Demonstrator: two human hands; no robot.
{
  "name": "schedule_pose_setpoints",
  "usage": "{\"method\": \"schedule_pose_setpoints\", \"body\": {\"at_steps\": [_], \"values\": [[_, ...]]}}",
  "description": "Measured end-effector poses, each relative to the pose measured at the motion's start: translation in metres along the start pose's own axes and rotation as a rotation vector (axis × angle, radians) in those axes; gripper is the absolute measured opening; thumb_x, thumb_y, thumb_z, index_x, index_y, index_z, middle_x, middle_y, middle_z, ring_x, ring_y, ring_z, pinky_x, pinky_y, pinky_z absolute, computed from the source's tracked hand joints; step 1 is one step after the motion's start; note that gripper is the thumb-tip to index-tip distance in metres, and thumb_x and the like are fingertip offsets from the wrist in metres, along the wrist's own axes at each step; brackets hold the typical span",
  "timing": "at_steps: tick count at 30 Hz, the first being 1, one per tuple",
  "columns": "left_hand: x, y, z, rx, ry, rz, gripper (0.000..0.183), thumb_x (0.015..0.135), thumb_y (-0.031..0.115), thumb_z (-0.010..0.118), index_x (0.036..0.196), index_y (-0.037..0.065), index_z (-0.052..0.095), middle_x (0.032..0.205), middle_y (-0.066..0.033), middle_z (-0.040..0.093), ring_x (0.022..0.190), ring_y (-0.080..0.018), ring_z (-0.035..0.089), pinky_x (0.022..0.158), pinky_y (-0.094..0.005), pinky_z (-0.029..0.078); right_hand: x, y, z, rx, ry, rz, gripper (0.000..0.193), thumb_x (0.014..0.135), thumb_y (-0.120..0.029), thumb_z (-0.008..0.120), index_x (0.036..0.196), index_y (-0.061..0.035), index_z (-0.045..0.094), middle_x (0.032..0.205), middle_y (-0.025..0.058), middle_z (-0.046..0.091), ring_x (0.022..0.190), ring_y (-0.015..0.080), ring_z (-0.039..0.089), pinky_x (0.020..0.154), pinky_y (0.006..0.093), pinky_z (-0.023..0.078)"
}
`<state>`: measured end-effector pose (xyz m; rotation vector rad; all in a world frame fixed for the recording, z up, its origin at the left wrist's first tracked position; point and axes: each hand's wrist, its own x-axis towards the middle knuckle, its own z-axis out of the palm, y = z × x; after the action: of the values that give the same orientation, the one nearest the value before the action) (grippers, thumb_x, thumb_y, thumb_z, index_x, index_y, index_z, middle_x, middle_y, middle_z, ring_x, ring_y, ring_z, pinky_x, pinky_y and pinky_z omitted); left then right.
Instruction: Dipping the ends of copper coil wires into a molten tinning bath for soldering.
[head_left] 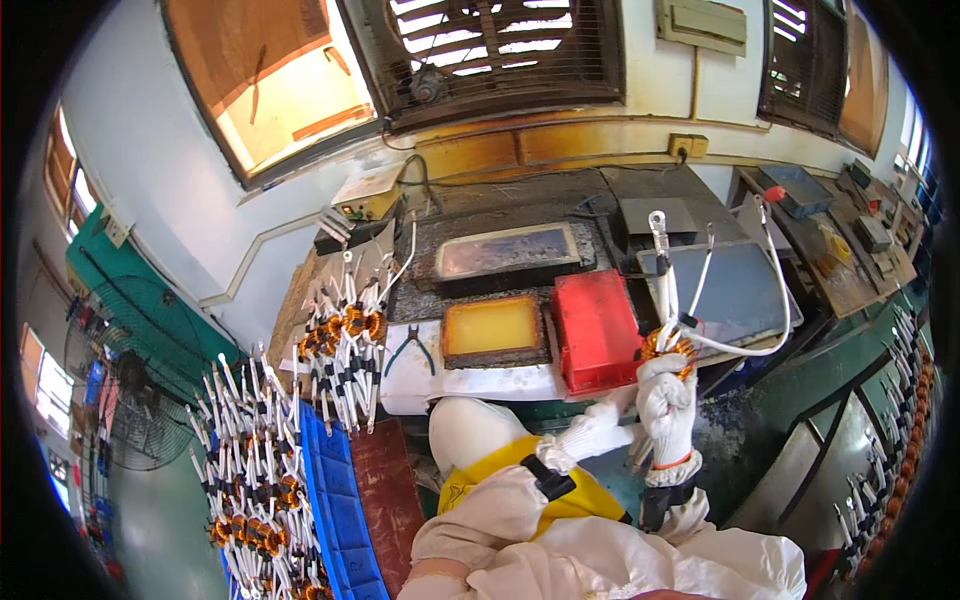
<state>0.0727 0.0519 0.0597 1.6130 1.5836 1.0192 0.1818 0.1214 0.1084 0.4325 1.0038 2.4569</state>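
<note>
My right hand (667, 405), in a white glove, is closed round a copper-wound ring coil (668, 350) with white leads. Its leads stand up from my fist, and one long lead (779, 330) loops out to the right. Several leads end in metal lugs. My left hand (595, 432), also gloved, reaches in from the left just below the coil, beside my right wrist. Its fingertips are partly hidden, so whether it grips the lower leads is unclear. Left of the hands stands a red metal box (597, 325).
A shallow tray of yellow material (490, 325) sits before a rectangular metal pot (445, 262). Pliers (413, 337) lie on white sheeting. Similar coils (350, 325) are piled at the bench's left; more coils (250, 535) fill the space beside a blue crate (340, 500). A grey tray (735, 285) stands at right.
</note>
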Motion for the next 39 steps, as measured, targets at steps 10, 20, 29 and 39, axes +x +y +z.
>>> {"method": "schedule_pose_setpoints", "body": {"at_steps": [10,20,29,39], "values": [[0.039,-0.035,0.068,-0.22,0.043,-0.044,0.03,0.082,0.012,0.054,0.111,0.003,0.047,0.101,-0.0104,0.055,0.093,-0.0194,0.055,0.083,-0.0302,0.044,-0.025,-0.011,-0.022,0.093,0.057,-0.022,0.027,0.08,-0.026,0.063,0.093,-0.0045,0.052,0.069,-0.0023,0.048,0.041,0.0024,0.036,0.041,0.0192,0.031],[0.013,-0.072,0.112,-0.478,0.164,-0.158,0.014,0.088,0.009,0.048,0.099,0.002,0.054,0.086,-0.0041,0.059,0.077,-0.0142,0.056,0.072,-0.0267,0.047,-0.082,-0.037,-0.014,-1.239,0.348,-0.19,0.029,0.093,-0.031,0.041,0.083,-0.0052,0.047,0.063,0.0044,0.048,0.038,0.0082,0.033,0.04,0.021,0.031],[0.001,-0.043,0.105,-0.232,0.218,-0.162,0.025,0.087,0.024,0.053,0.1,0.004,0.058,0.08,-0.006,0.063,0.07,-0.0162,0.059,0.064,-0.0306,0.046,-0.1,-0.075,-0.029,-3.064,0.692,-0.472,0.022,0.088,-0.023,0.046,0.085,-0.0028,0.052,0.074,0.0169,0.055,0.07,0.0358,0.057,0.061,0.043,0.044],[-0.003,-0.006,0.082,-0.166,0.147,-0.283,0.03,0.08,0.034,0.061,0.087,0.005,0.057,0.077,-0.0148,0.063,0.072,-0.0279,0.063,0.061,-0.0389,0.048,-0.095,-0.003,0.054,-3.305,0.327,0.066,0.024,0.081,-0.027,0.055,0.08,-0.0031,0.059,0.075,0.0175,0.058,0.071,0.0349,0.057,0.062,0.042,0.046]]}}
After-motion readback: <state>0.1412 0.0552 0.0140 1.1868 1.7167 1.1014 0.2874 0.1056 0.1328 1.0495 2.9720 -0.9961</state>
